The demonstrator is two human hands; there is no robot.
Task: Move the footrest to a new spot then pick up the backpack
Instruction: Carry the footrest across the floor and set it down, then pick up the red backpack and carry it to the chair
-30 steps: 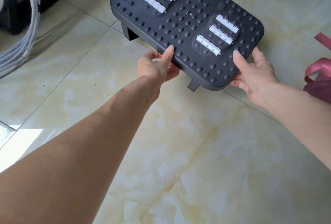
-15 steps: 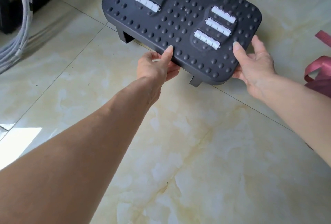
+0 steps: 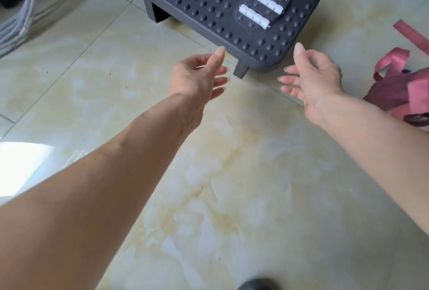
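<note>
Left hand (image 3: 199, 76): spread, empty, just near of footrest (image 3: 222, 11). Right hand (image 3: 313, 78): spread, empty, beside footrest corner; backpack (image 3: 404, 90) right.

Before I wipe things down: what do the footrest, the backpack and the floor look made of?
Footrest: likely matte dark grey moulded plastic, studded with bumps, with white ribbed rollers. Backpack: dull pink woven fabric, flat webbing straps. Floor: glossy marbled cream tile, grout lines and glare showing.

I have one view only, head-worn, wide-angle, looking forward and steeply down at the tiled floor (image 3: 232, 197). Both forearms enter from the bottom edge, close to the lens. The footrest (image 3: 222, 8) is cut off at the top edge.
</note>
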